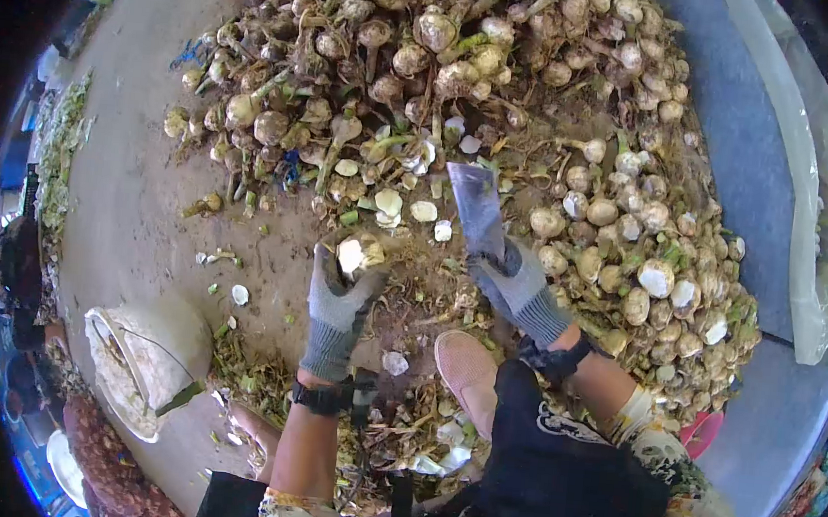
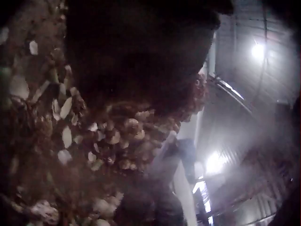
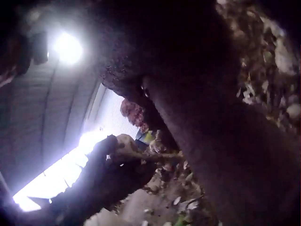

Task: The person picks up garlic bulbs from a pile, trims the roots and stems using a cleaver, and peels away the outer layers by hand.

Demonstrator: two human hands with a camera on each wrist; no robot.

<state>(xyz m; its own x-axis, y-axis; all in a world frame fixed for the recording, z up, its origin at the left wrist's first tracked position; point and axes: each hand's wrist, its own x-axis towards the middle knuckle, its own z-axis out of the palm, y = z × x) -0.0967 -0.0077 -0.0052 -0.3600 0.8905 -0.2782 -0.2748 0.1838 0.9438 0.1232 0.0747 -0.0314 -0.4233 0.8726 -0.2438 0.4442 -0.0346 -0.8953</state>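
Grey knitted gloves (image 1: 331, 347) on, your left hand (image 1: 342, 297) curls around a round bulb (image 1: 356, 254) with a white cut face, above the littered brown floor (image 1: 271, 281), and your right hand (image 1: 519, 284) grips a broad metal blade (image 1: 477, 205), apart from it, which could nick your left fingers (image 1: 322, 265) if that curved bulb rolls.

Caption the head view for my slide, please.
Left hand holds a cut bulb, right hand a broad blade, before heaped bulbs.
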